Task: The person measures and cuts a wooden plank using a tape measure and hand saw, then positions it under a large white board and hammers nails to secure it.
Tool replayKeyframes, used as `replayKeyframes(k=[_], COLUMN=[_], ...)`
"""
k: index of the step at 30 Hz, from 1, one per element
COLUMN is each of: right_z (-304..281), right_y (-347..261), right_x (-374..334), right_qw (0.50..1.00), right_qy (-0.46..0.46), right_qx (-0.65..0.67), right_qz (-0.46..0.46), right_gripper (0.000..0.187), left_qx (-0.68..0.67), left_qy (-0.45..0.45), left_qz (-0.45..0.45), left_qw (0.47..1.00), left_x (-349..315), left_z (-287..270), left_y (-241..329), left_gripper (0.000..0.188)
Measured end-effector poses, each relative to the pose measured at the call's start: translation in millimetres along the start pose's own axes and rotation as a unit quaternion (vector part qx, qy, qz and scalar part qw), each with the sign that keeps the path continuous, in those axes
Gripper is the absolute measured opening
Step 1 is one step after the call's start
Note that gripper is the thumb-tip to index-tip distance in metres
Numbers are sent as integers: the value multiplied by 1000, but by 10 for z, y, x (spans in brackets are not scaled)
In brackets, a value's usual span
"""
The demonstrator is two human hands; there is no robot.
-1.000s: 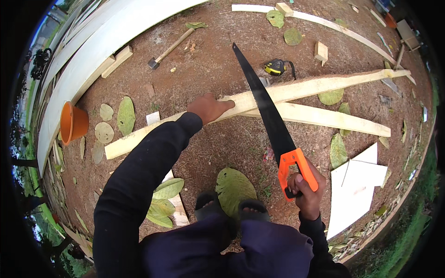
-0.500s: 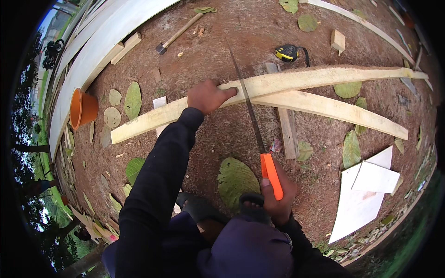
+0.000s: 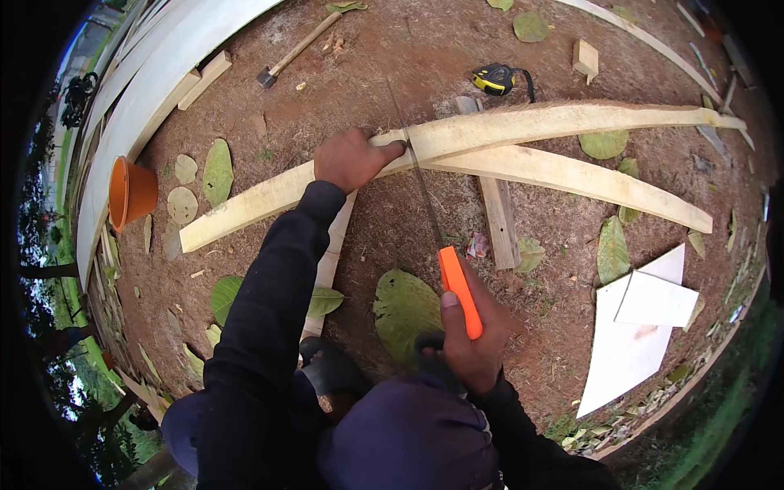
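My left hand (image 3: 349, 160) is closed over a long pale wooden plank (image 3: 506, 133), its thumb stretched along the top face toward the cut line. My right hand (image 3: 483, 335) grips the orange handle of a handsaw (image 3: 460, 292). The thin blade runs away from me across the plank, right beside my left thumb. Whether the teeth have bitten into the wood cannot be made out. Beneath the sawn plank a second pale plank (image 3: 584, 181) slants out to the right. A weathered wooden piece (image 3: 498, 224) lies under both.
Beyond the planks lie a black-and-yellow tape measure (image 3: 494, 79), a wood block (image 3: 585, 57) and a hammer (image 3: 298, 51). An orange bucket (image 3: 132, 193) stands at left beside long boards (image 3: 135, 98). White sheet pieces (image 3: 625, 343) lie at right. Large leaves (image 3: 404, 314) dot the ground.
The saw and my right hand have moved slightly forward and left, bringing the blade closer to my left thumb. My left hand keeps its place on the plank. The whole view has shifted a little.
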State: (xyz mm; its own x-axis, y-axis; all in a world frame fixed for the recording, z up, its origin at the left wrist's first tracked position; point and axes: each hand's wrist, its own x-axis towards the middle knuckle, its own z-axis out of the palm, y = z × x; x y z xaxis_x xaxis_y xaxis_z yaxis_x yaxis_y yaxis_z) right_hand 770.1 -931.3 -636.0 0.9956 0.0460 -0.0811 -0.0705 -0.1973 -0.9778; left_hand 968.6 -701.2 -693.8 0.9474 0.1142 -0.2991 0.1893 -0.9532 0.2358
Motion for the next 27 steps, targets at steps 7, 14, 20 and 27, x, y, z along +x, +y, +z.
replayKeyframes(k=[7,14,20,27], right_z=[-26,110,225,116], right_y=[31,22,40,165], right_x=[-47,184,435,-52], right_qw=[999,1000,997,993], right_qy=[21,14,51,69], right_qx=[-23,-2,1,-18], right_qz=[-32,-8,-52,-89], right_gripper=[44,41,37,35], left_qx=[-8,-18,-32,-19], left_qy=[19,18,23,26], left_qz=[4,5,10,4], left_qw=[1000,1000,999,999], left_x=[5,47,33,36], left_z=[41,26,47,70], left_y=[58,6,17,-25], left_gripper=[69,75,73,74])
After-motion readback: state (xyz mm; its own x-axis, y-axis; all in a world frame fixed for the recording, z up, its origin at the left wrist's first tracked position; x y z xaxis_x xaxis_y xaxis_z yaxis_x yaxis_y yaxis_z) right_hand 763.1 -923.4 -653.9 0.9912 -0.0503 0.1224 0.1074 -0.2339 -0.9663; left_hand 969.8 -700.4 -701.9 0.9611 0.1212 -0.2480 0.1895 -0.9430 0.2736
